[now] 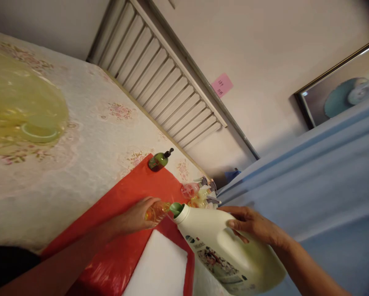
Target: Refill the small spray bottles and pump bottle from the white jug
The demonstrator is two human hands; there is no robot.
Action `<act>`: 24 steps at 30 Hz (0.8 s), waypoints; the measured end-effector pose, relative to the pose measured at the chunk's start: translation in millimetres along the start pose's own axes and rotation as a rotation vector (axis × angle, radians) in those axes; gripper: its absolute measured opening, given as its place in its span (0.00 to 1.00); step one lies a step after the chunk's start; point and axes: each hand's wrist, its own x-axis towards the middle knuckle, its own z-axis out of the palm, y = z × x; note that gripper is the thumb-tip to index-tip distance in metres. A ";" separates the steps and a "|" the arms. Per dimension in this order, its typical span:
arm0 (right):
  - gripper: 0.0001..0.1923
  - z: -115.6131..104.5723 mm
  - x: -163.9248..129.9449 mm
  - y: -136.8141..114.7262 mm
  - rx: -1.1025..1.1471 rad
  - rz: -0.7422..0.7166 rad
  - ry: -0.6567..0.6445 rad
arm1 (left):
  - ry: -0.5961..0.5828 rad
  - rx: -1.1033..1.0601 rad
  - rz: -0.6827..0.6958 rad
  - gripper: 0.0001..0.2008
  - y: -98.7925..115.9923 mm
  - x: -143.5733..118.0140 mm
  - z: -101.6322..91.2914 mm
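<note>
My right hand (252, 226) is closed round the handle of a large cream detergent jug (212, 230), which has a picture label and is tipped sideways. Its green spout (176, 209) points left and meets the mouth of a small clear bottle (157, 211) with an orange tint. My left hand (139, 216) wraps round that bottle. Whether liquid is flowing between the two I cannot tell. Beneath them lie a red plastic sheet (125, 205) and a white folded cloth or pad (160, 267).
A green pump bottle (157, 162) stands on the red sheet's far corner. Several small spray bottles, one of them pink (190, 190), cluster behind the jug. A yellow translucent basin (27, 98) sits left on the flowered tablecloth (92, 164). A radiator (160, 74) and blue curtain (326, 172) border the table.
</note>
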 end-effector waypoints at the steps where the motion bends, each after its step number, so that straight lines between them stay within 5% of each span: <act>1: 0.26 0.1 0.0 -0.5 0.003 0.003 0.004 | -0.004 -0.001 0.003 0.28 -0.3 -0.1 0.2; 24: 0.26 -0.1 0.9 -2.0 -0.012 0.009 0.002 | 0.002 -0.037 0.017 0.28 -3.7 0.2 1.8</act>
